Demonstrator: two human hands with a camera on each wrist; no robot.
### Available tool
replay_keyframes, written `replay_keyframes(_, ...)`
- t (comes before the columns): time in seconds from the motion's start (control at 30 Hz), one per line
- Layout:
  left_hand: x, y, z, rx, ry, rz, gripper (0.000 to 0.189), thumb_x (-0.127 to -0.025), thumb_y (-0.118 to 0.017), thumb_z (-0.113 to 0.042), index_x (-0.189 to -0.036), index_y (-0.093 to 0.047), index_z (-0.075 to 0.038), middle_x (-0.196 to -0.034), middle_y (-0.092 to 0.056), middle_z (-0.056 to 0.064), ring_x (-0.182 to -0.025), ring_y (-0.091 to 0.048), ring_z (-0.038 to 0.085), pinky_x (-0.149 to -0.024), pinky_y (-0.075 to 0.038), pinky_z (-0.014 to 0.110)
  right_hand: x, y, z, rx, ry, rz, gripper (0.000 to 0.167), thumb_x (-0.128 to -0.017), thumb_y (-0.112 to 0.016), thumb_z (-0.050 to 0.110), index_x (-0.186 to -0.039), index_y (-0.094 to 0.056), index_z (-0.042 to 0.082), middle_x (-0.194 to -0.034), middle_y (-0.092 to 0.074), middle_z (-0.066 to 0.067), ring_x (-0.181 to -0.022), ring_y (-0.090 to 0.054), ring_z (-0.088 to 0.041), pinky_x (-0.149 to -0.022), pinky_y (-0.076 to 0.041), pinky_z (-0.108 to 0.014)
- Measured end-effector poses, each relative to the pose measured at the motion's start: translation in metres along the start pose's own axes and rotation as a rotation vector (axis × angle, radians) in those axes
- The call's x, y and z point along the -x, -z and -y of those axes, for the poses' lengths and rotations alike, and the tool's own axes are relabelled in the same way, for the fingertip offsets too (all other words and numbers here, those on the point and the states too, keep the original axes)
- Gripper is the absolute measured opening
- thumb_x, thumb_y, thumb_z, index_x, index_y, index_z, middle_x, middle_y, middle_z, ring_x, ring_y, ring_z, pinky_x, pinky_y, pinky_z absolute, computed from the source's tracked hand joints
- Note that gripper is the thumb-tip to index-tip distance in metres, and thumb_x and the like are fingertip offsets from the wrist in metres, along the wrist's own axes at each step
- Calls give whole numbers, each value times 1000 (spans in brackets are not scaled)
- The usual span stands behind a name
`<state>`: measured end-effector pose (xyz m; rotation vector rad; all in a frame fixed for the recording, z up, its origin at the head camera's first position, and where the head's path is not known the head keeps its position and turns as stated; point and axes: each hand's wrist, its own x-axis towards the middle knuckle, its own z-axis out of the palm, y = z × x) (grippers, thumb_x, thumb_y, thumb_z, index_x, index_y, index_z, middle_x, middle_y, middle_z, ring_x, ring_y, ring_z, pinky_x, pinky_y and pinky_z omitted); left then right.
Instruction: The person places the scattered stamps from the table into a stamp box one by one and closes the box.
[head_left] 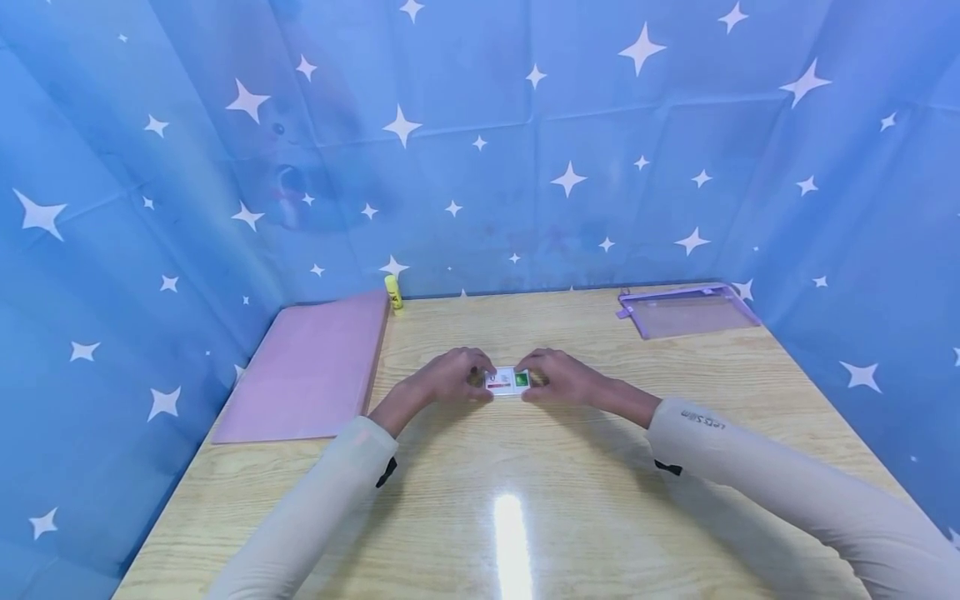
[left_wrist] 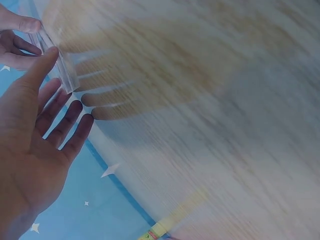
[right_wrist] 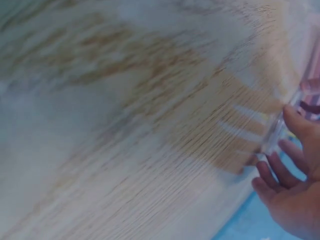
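Both hands hold a small flat clear plastic case (head_left: 504, 382) between them, low over the middle of the table. Its face is white with a red strip and a green square at its right side. My left hand (head_left: 459, 375) pinches the left end between thumb and fingers. At the opposite end, my right hand (head_left: 561, 377) grips it the same way. The left wrist view shows the case (left_wrist: 65, 70) edge-on, thumb on the near side and other fingers spread behind. In the right wrist view, the right hand (right_wrist: 295, 170) has its thumb against the case's clear edge.
A pink folder (head_left: 307, 367) lies on the left of the wooden table (head_left: 450, 500). Behind it stands a yellow glue stick (head_left: 393, 292). A purple-edged mesh zip pouch (head_left: 690, 312) lies at the back right. Blue star-patterned curtains (head_left: 480, 167) close in the back and sides.
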<state>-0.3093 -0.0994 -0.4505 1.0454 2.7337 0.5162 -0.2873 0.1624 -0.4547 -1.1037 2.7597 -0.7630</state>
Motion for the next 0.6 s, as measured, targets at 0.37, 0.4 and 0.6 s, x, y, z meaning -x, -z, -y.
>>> replay_keyframes(0.37, -1, -4, -1, 20, 5, -4, 48, -90, -84, -33, -132, -70, -12, -134, -66, 4, -107, -61, 15, -92, -51, 32, 3, -4, -5, -32, 1, -13, 44, -92, -81, 14, -131, -66, -2, -131, -64, -22, -117, -62, -35, -92, -53, -48)
replay_keyframes(0.4, -1, -5, 0, 23, 7, -2, 49, -90, -84, -33, -132, -70, -12, -134, -66, 5, -109, -61, 16, -93, -51, 32, 4, -5, -5, -38, 3, -16, 44, -92, -81, 14, -131, -66, -3, -132, -64, -22, -117, -62, -35, -91, -53, -47)
replay_keyframes(0.6, 5, -3, 1, 19, 16, -18, 59, -89, -84, -34, -138, -65, -8, -142, -62, 8, -126, -59, 22, -107, -48, 39, 10, -1, -3, -31, -21, -47, 54, -95, -78, 21, -140, -60, -2, -143, -59, -22, -129, -57, -39, -103, -49, -55)
